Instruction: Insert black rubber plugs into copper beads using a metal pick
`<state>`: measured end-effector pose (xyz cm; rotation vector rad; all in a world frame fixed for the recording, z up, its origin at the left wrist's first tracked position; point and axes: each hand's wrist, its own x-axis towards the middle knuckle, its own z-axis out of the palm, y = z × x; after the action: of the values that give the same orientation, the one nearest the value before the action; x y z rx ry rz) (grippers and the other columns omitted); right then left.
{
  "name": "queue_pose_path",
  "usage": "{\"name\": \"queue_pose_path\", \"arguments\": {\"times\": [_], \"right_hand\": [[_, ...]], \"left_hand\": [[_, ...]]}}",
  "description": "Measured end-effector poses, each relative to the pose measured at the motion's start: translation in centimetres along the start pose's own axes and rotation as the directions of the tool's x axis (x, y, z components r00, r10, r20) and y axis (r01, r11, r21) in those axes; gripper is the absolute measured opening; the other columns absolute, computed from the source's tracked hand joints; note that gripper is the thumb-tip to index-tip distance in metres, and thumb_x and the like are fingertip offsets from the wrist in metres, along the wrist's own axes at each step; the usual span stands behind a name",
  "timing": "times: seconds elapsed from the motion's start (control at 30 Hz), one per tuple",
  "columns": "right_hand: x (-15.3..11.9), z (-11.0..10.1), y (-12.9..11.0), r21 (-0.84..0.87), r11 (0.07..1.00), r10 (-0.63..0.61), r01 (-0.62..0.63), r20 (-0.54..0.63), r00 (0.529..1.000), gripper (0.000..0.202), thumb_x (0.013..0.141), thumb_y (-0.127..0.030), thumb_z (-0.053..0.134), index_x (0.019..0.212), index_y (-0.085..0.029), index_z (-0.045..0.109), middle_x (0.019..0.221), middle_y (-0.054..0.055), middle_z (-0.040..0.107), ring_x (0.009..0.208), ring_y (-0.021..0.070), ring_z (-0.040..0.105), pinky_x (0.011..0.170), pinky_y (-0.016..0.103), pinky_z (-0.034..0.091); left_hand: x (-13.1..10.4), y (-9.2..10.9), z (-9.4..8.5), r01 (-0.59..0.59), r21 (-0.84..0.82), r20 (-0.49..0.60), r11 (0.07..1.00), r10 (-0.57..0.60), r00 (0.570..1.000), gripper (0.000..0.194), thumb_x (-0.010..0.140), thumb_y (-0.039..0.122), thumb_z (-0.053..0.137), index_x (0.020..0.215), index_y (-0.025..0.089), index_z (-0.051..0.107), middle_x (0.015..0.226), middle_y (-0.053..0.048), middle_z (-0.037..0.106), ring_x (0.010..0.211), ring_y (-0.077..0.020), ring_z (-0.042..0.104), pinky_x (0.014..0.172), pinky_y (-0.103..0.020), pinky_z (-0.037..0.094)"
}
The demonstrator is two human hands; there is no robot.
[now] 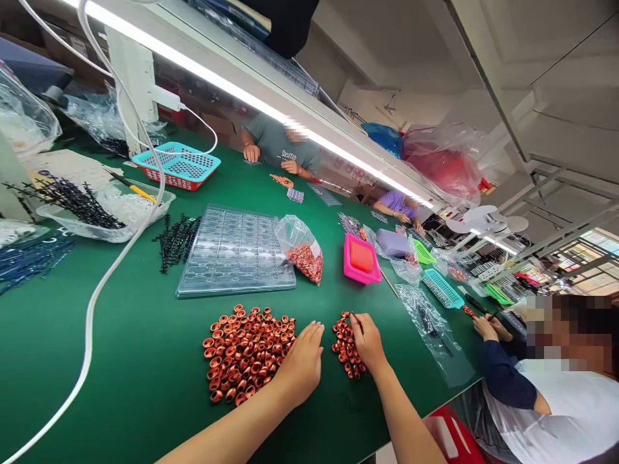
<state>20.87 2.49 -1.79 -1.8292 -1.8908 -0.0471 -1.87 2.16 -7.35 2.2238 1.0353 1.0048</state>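
Note:
Many copper-coloured ring-like pieces lie spread in a large pile on the green table. My left hand rests at the right edge of this pile, its fingers stretched out and lying together, with nothing seen gripped. To the right is a smaller pile of the same pieces. My right hand is at its right side, fingers pinched around a thin dark tool, whose tip shows near the top of the small pile.
Behind the piles are stacked clear trays, a bag of reddish pieces and a pink basket. A white cable crosses the left side. A co-worker sits at the right; others sit across the table.

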Motion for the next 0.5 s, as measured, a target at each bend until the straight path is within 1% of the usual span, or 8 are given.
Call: {"name": "queue_pose_path", "arguments": {"times": [0.13,0.2,0.3,0.4,0.5], "right_hand": [[2.4,-0.6,0.4,0.019,1.000,-0.005,0.006,-0.021,1.000,0.036,0.096,-0.038,0.061,0.124,-0.018,0.058,0.126,0.009,0.061,0.107,0.0213,0.064,0.091,0.043,0.057],[3.7,-0.2,0.3,0.029,1.000,-0.002,0.003,-0.027,1.000,0.035,0.096,-0.038,0.060,0.124,-0.018,0.058,0.126,0.009,0.061,0.107,0.0212,0.064,0.091,0.043,0.056],[4.9,0.9,-0.3,0.049,0.999,-0.007,0.008,-0.027,1.000,0.036,0.096,-0.038,0.060,0.125,-0.018,0.058,0.126,0.009,0.061,0.108,0.0214,0.064,0.091,0.043,0.056],[5.0,1.9,-1.3,0.081,0.996,-0.029,0.029,-0.004,1.000,0.035,0.096,-0.038,0.060,0.124,-0.018,0.058,0.126,0.009,0.061,0.108,0.0212,0.064,0.091,0.043,0.056],[4.4,1.7,-1.8,0.127,0.991,-0.059,0.052,0.054,0.997,0.035,0.096,-0.038,0.060,0.124,-0.018,0.058,0.126,0.009,0.061,0.107,0.0210,0.064,0.091,0.043,0.056]], "left_hand": [[0.1,-0.4,0.4,0.013,0.033,-0.045,0.999,-0.011,0.999,0.050,0.093,0.014,0.037,0.142,0.016,0.047,0.143,-0.016,0.056,0.136,-0.0296,0.051,0.110,-0.052,0.050],[0.0,-0.6,0.5,0.019,0.060,-0.057,0.998,-0.015,0.998,0.048,0.093,0.015,0.037,0.140,0.014,0.049,0.142,-0.017,0.057,0.136,-0.0307,0.051,0.110,-0.053,0.049],[0.1,-1.1,0.3,0.045,0.109,-0.085,0.993,-0.035,0.996,0.047,0.094,0.016,0.037,0.139,0.013,0.050,0.142,-0.018,0.057,0.137,-0.0329,0.049,0.111,-0.057,0.046],[0.3,-1.8,-0.2,0.076,0.159,-0.117,0.984,-0.057,0.991,0.046,0.094,0.017,0.038,0.138,0.013,0.051,0.142,-0.019,0.056,0.138,-0.0341,0.048,0.112,-0.057,0.045],[0.6,-2.6,-0.7,0.099,0.200,-0.144,0.975,-0.071,0.987,0.045,0.094,0.019,0.040,0.136,0.011,0.051,0.141,-0.020,0.057,0.137,-0.0355,0.048,0.111,-0.058,0.044]]}}
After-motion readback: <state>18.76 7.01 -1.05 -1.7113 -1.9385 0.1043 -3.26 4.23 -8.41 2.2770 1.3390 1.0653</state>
